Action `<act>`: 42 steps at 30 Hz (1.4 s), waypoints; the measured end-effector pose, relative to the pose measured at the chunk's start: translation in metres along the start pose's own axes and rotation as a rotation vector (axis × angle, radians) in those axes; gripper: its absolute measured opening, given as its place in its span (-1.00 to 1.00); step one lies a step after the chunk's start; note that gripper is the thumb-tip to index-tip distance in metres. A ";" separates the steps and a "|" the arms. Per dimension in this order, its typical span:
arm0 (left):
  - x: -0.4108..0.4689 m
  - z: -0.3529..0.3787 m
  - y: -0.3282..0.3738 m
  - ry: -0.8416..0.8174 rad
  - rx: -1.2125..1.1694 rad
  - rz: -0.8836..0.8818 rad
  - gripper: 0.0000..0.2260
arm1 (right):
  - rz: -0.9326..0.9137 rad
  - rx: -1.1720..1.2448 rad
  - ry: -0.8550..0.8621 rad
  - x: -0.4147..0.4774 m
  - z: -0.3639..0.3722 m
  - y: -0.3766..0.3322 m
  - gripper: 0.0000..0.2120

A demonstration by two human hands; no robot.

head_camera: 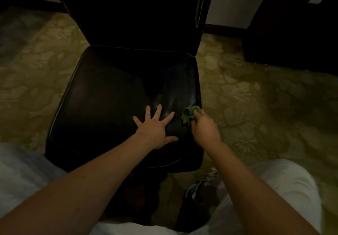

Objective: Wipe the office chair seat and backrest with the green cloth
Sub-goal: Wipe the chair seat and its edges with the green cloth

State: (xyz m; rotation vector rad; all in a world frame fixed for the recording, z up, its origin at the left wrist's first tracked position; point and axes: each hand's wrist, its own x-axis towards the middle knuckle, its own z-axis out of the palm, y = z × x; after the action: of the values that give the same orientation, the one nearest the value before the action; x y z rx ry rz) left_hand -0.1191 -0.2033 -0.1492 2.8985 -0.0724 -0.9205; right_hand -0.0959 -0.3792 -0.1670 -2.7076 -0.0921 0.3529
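A black leather chair stands in front of me, its square seat (113, 92) below a tall dark backrest (137, 11). My left hand (155, 126) lies flat on the front part of the seat, fingers spread and straight. My right hand (204, 126) grips a crumpled green cloth (189, 115) at the seat's front right edge, the cloth touching the leather.
Patterned yellow-green carpet (256, 97) surrounds the chair. Dark furniture (296, 33) stands at the back right, and a white wall with a dark skirting board (225, 29) runs behind. My legs in light trousers and one shoe (197, 192) are below the seat.
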 end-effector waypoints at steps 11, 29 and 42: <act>0.004 -0.002 0.006 -0.007 -0.032 -0.018 -0.16 | -0.012 -0.110 -0.098 -0.038 0.003 0.007 -0.52; 0.009 -0.005 0.018 -0.003 -0.029 -0.066 -0.17 | -0.035 -0.094 -0.061 -0.021 -0.001 0.013 -0.53; 0.022 -0.013 0.035 -0.028 -0.042 -0.133 -0.16 | 0.059 -0.118 -0.077 -0.035 0.004 0.017 -0.50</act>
State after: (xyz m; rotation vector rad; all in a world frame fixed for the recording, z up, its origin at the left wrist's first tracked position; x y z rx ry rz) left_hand -0.0938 -0.2386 -0.1476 2.8806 0.1379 -0.9702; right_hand -0.1300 -0.3970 -0.1689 -2.8179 -0.0571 0.4843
